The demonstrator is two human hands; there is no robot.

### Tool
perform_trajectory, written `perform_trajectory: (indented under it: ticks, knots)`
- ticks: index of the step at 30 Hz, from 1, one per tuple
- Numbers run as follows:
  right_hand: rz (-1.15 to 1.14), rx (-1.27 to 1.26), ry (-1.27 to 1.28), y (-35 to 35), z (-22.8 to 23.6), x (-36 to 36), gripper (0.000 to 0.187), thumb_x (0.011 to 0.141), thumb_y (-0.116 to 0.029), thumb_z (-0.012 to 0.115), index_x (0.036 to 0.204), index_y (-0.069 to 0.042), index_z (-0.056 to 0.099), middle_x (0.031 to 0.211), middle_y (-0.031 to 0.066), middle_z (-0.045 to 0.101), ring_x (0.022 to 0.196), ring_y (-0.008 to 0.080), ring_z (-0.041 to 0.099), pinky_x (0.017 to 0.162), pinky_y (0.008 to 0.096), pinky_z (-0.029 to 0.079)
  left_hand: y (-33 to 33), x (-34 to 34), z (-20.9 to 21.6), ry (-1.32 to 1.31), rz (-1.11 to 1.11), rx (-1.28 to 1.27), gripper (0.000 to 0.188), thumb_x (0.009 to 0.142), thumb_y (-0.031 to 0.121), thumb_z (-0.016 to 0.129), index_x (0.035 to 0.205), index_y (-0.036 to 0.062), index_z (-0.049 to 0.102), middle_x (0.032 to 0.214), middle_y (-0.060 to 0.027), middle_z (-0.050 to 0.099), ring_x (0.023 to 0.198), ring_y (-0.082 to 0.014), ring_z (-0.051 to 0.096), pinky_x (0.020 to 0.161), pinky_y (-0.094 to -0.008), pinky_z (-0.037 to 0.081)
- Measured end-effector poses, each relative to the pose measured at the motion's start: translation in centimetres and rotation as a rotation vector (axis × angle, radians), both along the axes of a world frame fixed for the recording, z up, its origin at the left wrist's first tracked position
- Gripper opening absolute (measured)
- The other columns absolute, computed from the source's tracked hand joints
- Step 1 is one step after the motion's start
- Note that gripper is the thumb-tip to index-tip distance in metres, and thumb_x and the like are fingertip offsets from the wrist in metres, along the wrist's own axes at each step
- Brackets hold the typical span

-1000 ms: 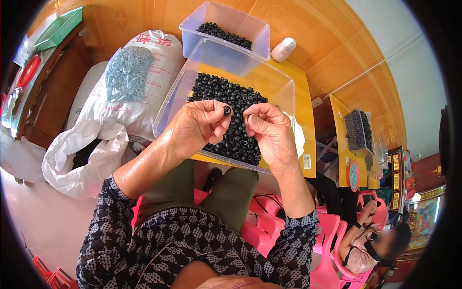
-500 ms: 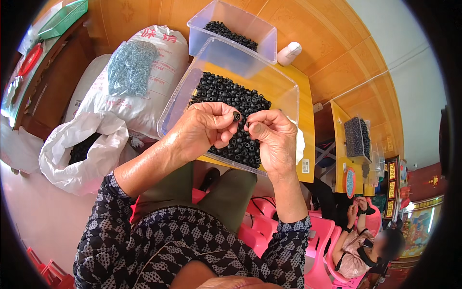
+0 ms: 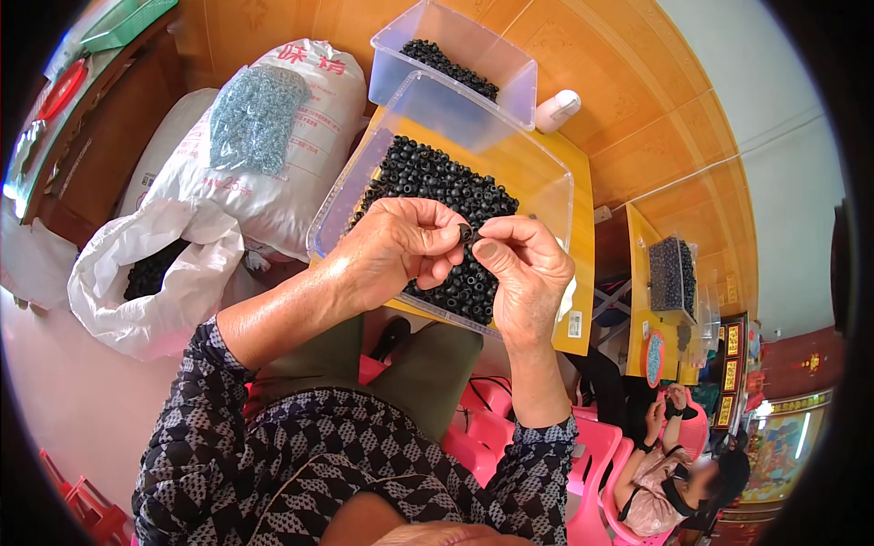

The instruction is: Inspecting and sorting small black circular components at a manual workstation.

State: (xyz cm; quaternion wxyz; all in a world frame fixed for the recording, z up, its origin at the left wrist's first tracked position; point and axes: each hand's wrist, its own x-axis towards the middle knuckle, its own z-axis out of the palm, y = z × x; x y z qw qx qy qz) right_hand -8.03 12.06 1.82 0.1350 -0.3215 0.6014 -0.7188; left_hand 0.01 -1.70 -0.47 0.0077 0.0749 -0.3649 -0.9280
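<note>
Between thumb and forefinger, my left hand (image 3: 396, 250) grips a small black ring-shaped part (image 3: 466, 233) with an opening in it. My right hand (image 3: 528, 273) is pinched closed right beside the part, its fingertips meeting it. Whatever sits in those right fingers is too small and too covered to name. Both hands are above a clear plastic bin (image 3: 563, 173), whose bottom is heaped with many similar black parts (image 3: 446, 182). The bin tilts toward my lap from a yellow table (image 3: 575, 300).
Behind stands a second clear bin (image 3: 391, 77) of black parts, near a whitish bottle (image 3: 558, 110). On the left, a full white sack (image 3: 319, 136) carries a bag of pale blue pieces (image 3: 255, 118); an open white sack (image 3: 205, 273) sits in front. A seated co-worker (image 3: 660, 491) is at right.
My hands have come closer together, the right fingertips now meeting the black part held by the left. The whole view has shifted slightly.
</note>
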Motion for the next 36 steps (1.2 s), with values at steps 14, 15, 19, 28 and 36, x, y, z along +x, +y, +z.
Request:
perform_trajectory:
  ticks: [14,15,19,28,36]
  knots:
    - [0.006,-0.001,0.138,0.16,-0.23,0.34,0.02,0.064,0.012,0.068,0.079,0.002,0.059,0.083,0.0086,0.058,0.073,0.0116,0.055,0.066,0.0225,0.048,0.6,0.31,0.02,0.021,0.112,-0.151,0.011,0.082,0.01,0.06,0.081,-0.0002,0.057,0.064,-0.0045,0.055,0.052,-0.0098,0.051,0.044,-0.0207,0.038]
    - [0.013,0.009,0.158,0.22,-0.15,0.33,0.02,0.064,0.012,0.068,0.078,0.002,0.059,0.081,0.0084,0.058,0.073,0.0119,0.054,0.066,0.0227,0.048,0.68,0.34,-0.01,0.032,0.125,-0.158,0.011,0.082,0.009,0.06,0.082,-0.0007,0.057,0.064,-0.0043,0.055,0.052,-0.0095,0.051,0.044,-0.0204,0.038]
    - [-0.001,0.048,0.268,0.28,-0.01,0.35,0.02,0.063,0.012,0.069,0.076,0.002,0.059,0.079,0.0074,0.057,0.072,0.0123,0.053,0.064,0.0232,0.047,0.74,0.44,-0.04,0.042,0.145,-0.216,0.011,0.081,0.009,0.06,0.084,-0.002,0.057,0.063,-0.0042,0.055,0.052,-0.009,0.051,0.044,-0.0202,0.038]
    - [0.009,0.014,0.065,0.33,0.1,0.71,0.017,0.064,0.01,0.069,0.076,0.002,0.059,0.079,0.0065,0.058,0.071,0.0112,0.053,0.064,0.0225,0.047,0.78,0.54,-0.08,0.035,0.141,-0.221,0.014,0.08,0.009,0.062,0.085,-0.0025,0.058,0.064,-0.0046,0.056,0.053,-0.0094,0.052,0.045,-0.0203,0.038]
    - [0.035,0.011,-0.187,0.7,-0.34,0.67,0.016,0.067,0.006,0.069,0.08,0.003,0.06,0.08,0.0069,0.06,0.07,0.0112,0.055,0.065,0.0209,0.046,0.86,0.64,0.05,0.045,0.152,-0.246,0.013,0.079,0.008,0.062,0.084,-0.0026,0.058,0.065,-0.0045,0.056,0.053,-0.0087,0.052,0.045,-0.0201,0.038]
